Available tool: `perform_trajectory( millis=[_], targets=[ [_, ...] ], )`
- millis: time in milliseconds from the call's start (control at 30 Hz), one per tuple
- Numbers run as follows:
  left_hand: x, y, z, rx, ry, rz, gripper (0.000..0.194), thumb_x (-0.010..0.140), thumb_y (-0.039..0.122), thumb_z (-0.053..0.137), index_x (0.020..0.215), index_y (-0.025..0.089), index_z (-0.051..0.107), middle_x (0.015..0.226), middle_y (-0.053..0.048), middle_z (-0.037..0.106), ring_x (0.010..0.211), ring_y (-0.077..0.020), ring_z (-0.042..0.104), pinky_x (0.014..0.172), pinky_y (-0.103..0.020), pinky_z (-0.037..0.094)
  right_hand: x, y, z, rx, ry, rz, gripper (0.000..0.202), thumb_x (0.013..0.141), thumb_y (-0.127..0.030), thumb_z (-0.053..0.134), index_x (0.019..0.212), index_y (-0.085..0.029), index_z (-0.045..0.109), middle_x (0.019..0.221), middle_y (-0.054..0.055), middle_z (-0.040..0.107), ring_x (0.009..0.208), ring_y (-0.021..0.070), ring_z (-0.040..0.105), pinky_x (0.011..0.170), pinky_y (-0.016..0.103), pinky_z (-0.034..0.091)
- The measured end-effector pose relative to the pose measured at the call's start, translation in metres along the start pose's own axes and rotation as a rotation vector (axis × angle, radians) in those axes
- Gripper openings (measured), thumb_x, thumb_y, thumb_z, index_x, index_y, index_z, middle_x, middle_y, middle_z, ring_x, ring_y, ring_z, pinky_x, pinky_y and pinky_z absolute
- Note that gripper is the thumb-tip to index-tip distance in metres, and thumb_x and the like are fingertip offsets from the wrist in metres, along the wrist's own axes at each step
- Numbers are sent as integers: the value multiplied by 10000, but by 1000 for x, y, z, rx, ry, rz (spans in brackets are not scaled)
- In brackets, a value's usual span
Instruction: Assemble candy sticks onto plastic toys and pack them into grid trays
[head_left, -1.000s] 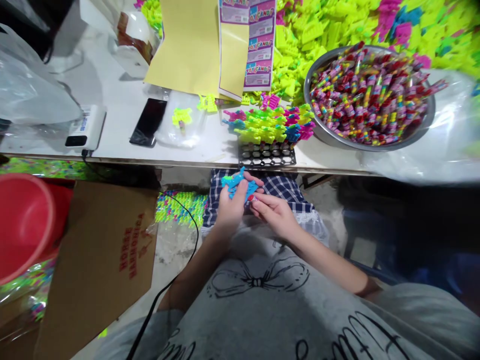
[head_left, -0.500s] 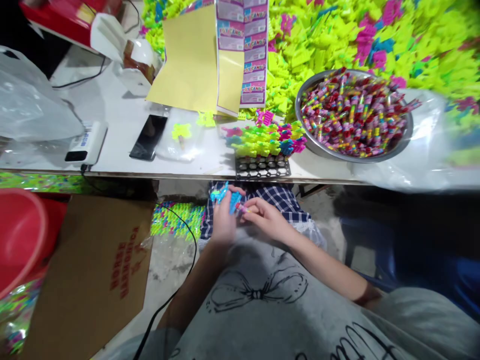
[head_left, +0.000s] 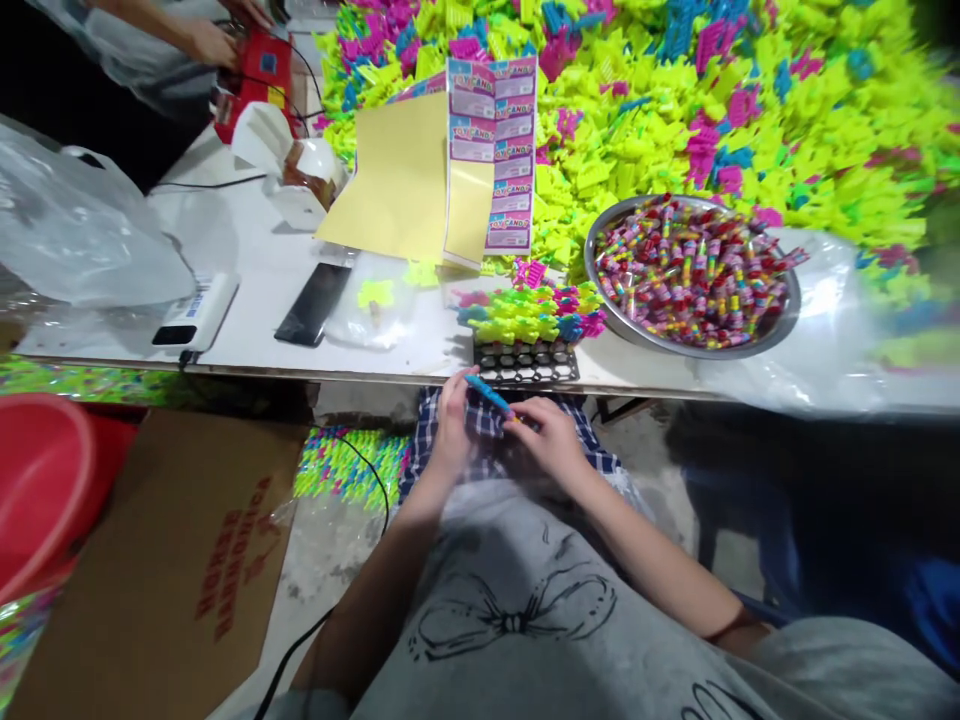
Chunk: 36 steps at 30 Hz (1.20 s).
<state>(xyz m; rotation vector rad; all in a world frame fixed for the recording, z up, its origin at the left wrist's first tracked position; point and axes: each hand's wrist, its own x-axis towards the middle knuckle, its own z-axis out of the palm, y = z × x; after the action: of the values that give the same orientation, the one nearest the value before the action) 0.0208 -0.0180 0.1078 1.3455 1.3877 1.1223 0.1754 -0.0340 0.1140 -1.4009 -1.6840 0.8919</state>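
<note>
A blue plastic toy (head_left: 489, 393), seen edge-on, slants between my hands over my lap, just off the table edge. My left hand (head_left: 451, 425) has its fingertips at the toy's upper end. My right hand (head_left: 551, 437) pinches the lower end, where a small bit of candy tube shows, mostly hidden by the fingers. In front of my hands, a black grid rack (head_left: 525, 365) stands at the table edge, with rows of yellow, pink and blue toys (head_left: 525, 315) above it. To the right, a metal bowl (head_left: 592, 262) is full of wrapped candy tubes (head_left: 694, 270).
A heap of yellow toys (head_left: 637, 140) covers the back. Toy candy label sheets (head_left: 512, 150), a phone (head_left: 313, 305), a white device (head_left: 199, 312) and a plastic bag (head_left: 82, 230) lie left. Below stand a cardboard box (head_left: 172, 540) and red tub (head_left: 45, 480). Another person's hand (head_left: 214, 43) is at top left.
The blue toy has turned from showing its broad side to edge-on. My left hand has opened out from around it to its upper end. The view has tilted up slightly.
</note>
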Motion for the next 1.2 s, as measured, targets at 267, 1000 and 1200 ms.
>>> perform_trajectory(
  millis=[267,1000,1200],
  targets=[
    [11,-47,-7,745,-112,281,430,841,259,369,1268,229,408,1310,-68,463,1299,-218,256,1000,-423,189,10,26,-8,62,100,53,204,759,-320,604,901,-177,634,855,55,631,759,166,567,714,294,451],
    [-11,-67,29,705,-145,334,492,758,125,414,1237,226,464,1275,-106,475,1275,-262,281,968,-449,256,41,27,32,-350,360,-179,204,842,-270,481,724,-183,623,695,26,616,705,153,532,720,306,322],
    [-13,-75,29,677,-176,317,504,739,100,397,1225,213,473,1322,-110,426,1273,-258,284,977,-444,268,44,33,47,-423,362,-144,273,836,-249,453,598,-175,565,606,14,553,650,147,488,689,299,304]
  ],
)
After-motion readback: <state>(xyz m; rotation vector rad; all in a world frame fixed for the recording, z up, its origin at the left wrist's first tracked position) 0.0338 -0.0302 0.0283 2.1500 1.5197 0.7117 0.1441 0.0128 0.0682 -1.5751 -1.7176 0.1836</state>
